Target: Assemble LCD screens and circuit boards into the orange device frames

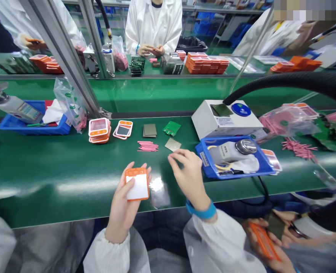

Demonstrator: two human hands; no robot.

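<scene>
My left hand (125,203) grips a small orange calculator-like case (137,184) with a white square face, the thumb lying over its left edge. To the right, my right hand (187,175) hovers over the bench with thumb and forefinger drawn together; whether anything is between the tips I cannot make out. Just beyond those fingers lies a grey-green square panel (172,144). Behind it are a green circuit board (172,128) and a small stack of darker square panels (150,131). Pink strips (147,146) lie in a bundle left of the panel.
Stacked orange-and-white cases (99,130) and loose frames (123,129) stand at left. Blue trays (37,129) (203,161) hold bottles. A white box (206,120) with a black hose (284,79) is behind the right tray. A co-worker's hands (266,237) hold an orange case at lower right.
</scene>
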